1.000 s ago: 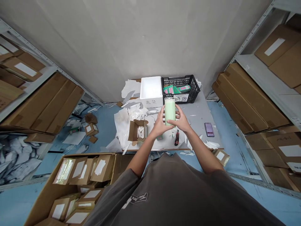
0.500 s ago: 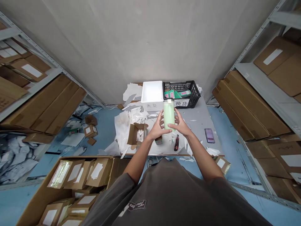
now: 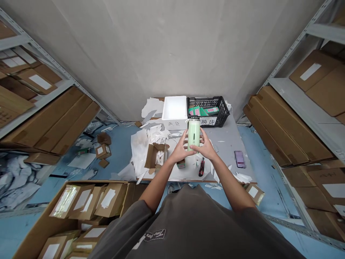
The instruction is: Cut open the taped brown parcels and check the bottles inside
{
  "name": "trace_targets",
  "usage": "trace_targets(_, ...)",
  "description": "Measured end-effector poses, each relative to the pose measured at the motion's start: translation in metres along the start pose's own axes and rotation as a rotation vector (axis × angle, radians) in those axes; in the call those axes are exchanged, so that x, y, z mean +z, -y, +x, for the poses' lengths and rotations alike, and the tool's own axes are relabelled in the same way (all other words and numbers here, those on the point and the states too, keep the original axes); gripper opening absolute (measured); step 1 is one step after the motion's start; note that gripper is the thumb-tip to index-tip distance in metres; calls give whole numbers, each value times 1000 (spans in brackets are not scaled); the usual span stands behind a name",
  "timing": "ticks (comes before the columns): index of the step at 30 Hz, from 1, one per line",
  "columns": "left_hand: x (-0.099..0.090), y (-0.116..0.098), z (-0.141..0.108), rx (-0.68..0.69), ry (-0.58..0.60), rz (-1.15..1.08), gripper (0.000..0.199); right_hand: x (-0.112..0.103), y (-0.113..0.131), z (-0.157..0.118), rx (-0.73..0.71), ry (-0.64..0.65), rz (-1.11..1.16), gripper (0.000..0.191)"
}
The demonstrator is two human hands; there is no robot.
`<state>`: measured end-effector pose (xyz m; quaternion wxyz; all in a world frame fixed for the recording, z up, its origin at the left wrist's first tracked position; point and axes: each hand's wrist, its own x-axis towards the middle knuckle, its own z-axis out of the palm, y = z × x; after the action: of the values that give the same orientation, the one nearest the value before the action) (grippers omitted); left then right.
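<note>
A pale green tumbler (image 3: pixel 193 133) with a dark lid and dark print down its side is held upright above the table. My left hand (image 3: pixel 181 148) wraps its left side, and my right hand (image 3: pixel 207 145) grips it from the right, both with curled fingers. Below the hands, a small green box (image 3: pixel 181 163) lies partly hidden by my left wrist. A red and black box cutter (image 3: pixel 201 167) rests on the table just right of it. Left of my left hand stands an opened cardboard box (image 3: pixel 156 157) with white packing inside.
At the table's back stand a white bin (image 3: pixel 174 124) and a black crate (image 3: pixel 223 111) holding green boxes. Torn white paper (image 3: pixel 138 144) covers the table's left side; a phone (image 3: pixel 239 159) lies at right. A large carton (image 3: pixel 64 189) of packages is at lower left. Shelves flank both sides.
The tumbler has been turned in my hands, so dark print now shows on its side and the dark lid is visible. Both hands still hold it in nearly the same place.
</note>
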<state>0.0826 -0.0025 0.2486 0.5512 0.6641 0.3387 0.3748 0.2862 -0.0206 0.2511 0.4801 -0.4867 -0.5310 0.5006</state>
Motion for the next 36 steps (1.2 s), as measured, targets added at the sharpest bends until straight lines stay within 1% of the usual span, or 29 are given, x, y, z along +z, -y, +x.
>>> trace_targets(3, 2, 6, -1, -6, 63, -63, 135, 1, -5, 6, -12, -8, -5, 131)
trace_targets(5, 2, 11, -3, -2, 62, -45, 133, 0, -9, 12, 0, -17, -6, 133)
trace_targets(7, -3, 19, -7, -1, 51, -12, 132, -2, -15, 17, 13, -16, -4, 133)
trace_targets(8, -9, 25, -10, -4, 51, 5, 131, -3, -18, 19, 18, -18, 0, 131)
trace_targets(10, -27, 42, -17, -26, 51, 55, 130, -5, -26, 20, 20, -37, 4, 127)
trace_targets(13, -56, 83, -31, -140, -9, 222, 119, -1, -39, 20, 17, -83, -11, 121)
trace_targets(14, -62, 99, -36, -186, -21, 304, 118, 4, -44, 20, 19, -88, -16, 119)
trace_targets(16, -66, 133, -44, -258, 17, 453, 120, 20, -57, 22, 31, -81, -20, 117)
trace_targets(19, -55, 176, -51, -300, 100, 534, 119, 55, -82, 27, 54, -77, -32, 113)
trace_targets(22, -46, 203, -57, -334, 92, 522, 106, 86, -115, 29, 66, -85, -46, 109)
trace_targets(23, -45, 209, -59, -348, 77, 509, 100, 92, -127, 28, 68, -85, -51, 108)
trace_targets(25, -47, 218, -62, -372, 65, 476, 91, 98, -149, 23, 79, -87, -64, 106)
trace_targets(27, -50, 224, -65, -382, 78, 442, 86, 95, -168, 15, 108, -96, -88, 104)
trace_targets(30, -52, 231, -65, -379, 96, 400, 84, 88, -187, 4, 173, -116, -136, 97)
trace_targets(33, -55, 232, -62, -374, 120, 379, 88, 89, -201, -2, 192, -77, -261, 92)
trace_targets(35, -61, 226, -60, -341, 142, 382, 99, 95, -211, -3, 168, -41, -369, 89)
trace_targets(36, -65, 221, -59, -310, 133, 397, 105, 98, -217, -3, 147, -40, -411, 87)
